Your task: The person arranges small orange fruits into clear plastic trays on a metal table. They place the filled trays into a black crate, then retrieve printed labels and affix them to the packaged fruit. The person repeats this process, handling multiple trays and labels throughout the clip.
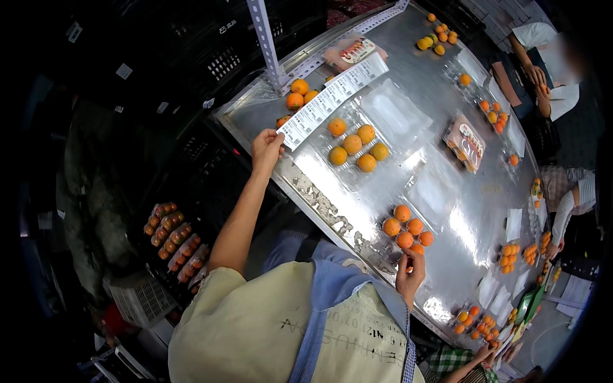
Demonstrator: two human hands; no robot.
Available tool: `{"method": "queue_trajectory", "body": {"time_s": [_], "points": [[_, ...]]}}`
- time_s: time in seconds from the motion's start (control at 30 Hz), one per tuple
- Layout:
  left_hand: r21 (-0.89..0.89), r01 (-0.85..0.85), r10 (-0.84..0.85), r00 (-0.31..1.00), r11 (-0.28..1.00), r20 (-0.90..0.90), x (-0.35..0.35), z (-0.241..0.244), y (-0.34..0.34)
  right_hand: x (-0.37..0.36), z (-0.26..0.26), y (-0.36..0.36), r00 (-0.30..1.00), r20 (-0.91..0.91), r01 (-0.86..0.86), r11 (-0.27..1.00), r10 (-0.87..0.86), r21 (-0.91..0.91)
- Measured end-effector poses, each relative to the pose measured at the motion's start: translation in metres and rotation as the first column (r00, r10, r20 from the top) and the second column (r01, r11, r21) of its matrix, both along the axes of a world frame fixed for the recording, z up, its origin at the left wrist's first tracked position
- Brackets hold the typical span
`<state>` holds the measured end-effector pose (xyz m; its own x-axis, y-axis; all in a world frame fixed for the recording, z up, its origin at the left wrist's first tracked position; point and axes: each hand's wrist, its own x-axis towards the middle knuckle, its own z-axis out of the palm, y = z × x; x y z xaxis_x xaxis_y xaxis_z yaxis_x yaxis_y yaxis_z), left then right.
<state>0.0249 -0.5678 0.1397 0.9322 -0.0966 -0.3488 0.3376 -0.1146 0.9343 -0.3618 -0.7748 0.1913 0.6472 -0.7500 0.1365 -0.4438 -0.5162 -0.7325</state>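
Observation:
My left hand point(268, 149) pinches the near end of a long sheet of printed labels point(330, 103), which stretches across the metal table point(306, 182). Beside the sheet, an open clear plastic tray holds several yellow-orange citrus fruits point(353, 144). My right hand point(411, 275) is at the near edge of a second clear tray, which holds several deeper orange fruits point(402, 213); its fingers are at the lowest fruit, and whether they grip it is unclear. The empty lids point(390, 114) of the trays lie open on the far side.
Loose oranges point(300, 86) and a closed labelled pack point(354, 50) lie by a perforated metal post point(264, 43). Another closed pack point(467, 143) sits mid-table. Filled packs point(179, 235) stand in a dark crate at left. Co-workers point(536, 74) handle fruit along the far side and lower right.

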Motion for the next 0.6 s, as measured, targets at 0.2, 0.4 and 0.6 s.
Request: {"method": "queue_trajectory", "body": {"time_s": [0.2, 0.4, 0.6], "points": [[-0.133, 0.099, -0.098, 0.995, 0.986, 0.010, -0.018, -0.033, -0.011, 0.029, 0.003, 0.010, 0.993, -0.010, -0.122, 0.989, 0.122, -0.081], [0.059, 0.148, -0.150, 0.988, 0.987, 0.025, -0.022, -0.033, -0.020, 0.045, -0.001, 0.018, 0.984, -0.067, -0.162, 0.987, 0.163, 0.020], [0.411, 0.074, -0.184, 0.954, 0.908, 0.235, -0.016, -0.028, -0.034, 0.045, 0.010, 0.026, 0.983, -0.142, -0.122, 0.991, 0.114, -0.056]]}}
